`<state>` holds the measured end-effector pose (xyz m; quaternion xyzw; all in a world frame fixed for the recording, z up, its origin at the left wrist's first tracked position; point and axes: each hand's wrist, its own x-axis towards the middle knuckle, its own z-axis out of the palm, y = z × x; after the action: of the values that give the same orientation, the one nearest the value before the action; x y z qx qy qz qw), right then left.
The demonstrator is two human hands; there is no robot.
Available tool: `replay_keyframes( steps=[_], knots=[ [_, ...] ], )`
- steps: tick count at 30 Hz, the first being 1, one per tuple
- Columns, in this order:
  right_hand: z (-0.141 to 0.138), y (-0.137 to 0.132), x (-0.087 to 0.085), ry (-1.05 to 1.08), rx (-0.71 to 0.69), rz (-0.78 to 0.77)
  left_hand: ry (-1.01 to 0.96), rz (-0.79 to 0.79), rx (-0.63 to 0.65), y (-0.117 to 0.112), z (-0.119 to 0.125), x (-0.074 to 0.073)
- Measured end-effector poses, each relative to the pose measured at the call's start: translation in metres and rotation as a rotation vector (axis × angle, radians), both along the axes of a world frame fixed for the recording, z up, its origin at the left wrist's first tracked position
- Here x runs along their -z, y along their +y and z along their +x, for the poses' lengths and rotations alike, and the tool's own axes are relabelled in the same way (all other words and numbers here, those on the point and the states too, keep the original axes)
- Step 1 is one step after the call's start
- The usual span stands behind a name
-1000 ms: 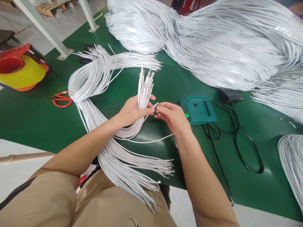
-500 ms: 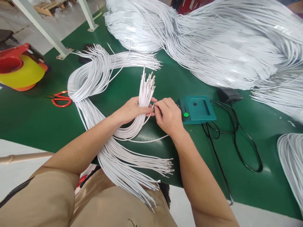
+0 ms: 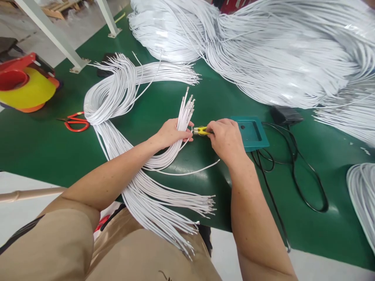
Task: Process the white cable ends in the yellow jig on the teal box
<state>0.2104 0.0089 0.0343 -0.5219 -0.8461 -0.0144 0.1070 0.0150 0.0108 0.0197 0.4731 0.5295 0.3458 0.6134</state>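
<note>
My left hand (image 3: 171, 132) is closed round a bundle of thin white wires (image 3: 185, 113) whose stripped metal tips point up and away from me. My right hand (image 3: 225, 138) is closed on a small yellow tool (image 3: 200, 130) and holds it against a wire end at my left thumb. The bundle curves down over the green table (image 3: 43, 144) edge onto my lap, and its other ends fan out there. One loose white wire (image 3: 190, 170) lies under my hands.
A teal box (image 3: 253, 132) with a black cable (image 3: 295, 187) sits just right of my right hand. Red scissors (image 3: 75, 121) lie at the left. Big heaps of white wires (image 3: 278, 50) fill the table's far side. A looped wire bundle (image 3: 117, 89) lies left of centre.
My right hand let the single wire drop to the table and now grips the yellow tool, which was not seen before. It moved slightly right, over the teal box's green button.
</note>
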Motion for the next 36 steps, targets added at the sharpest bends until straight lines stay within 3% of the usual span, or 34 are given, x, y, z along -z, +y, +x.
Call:
replay_keyframes(
  steps=[7, 19, 23, 26, 31, 34, 36],
  knots=[
    [0.003, 0.007, 0.005, 0.029, 0.02, 0.069, 0.002, 0.025, 0.003, 0.004, 0.001, 0.007],
    [0.001, 0.003, -0.001, -0.007, 0.071, 0.034, 0.04, 0.039, 0.024, 0.005, 0.005, 0.013],
    [0.011, -0.001, 0.002, -0.005, 0.29, 0.194, 0.022, 0.022, 0.029, 0.004, 0.005, 0.012],
    [0.018, 0.0, 0.008, -0.028, 0.414, 0.208, 0.022, 0.003, 0.022, 0.002, 0.004, 0.009],
    [0.022, 0.002, 0.015, -0.032, 0.415, 0.22, 0.014, -0.001, 0.029, 0.002, -0.003, 0.003],
    [0.016, 0.0, 0.007, 0.037, 0.396, 0.245, -0.03, 0.02, 0.021, 0.003, -0.009, 0.003],
    [0.007, -0.006, -0.003, 0.144, 0.31, 0.237, -0.085, 0.025, 0.016, 0.004, -0.012, 0.005]
  ],
)
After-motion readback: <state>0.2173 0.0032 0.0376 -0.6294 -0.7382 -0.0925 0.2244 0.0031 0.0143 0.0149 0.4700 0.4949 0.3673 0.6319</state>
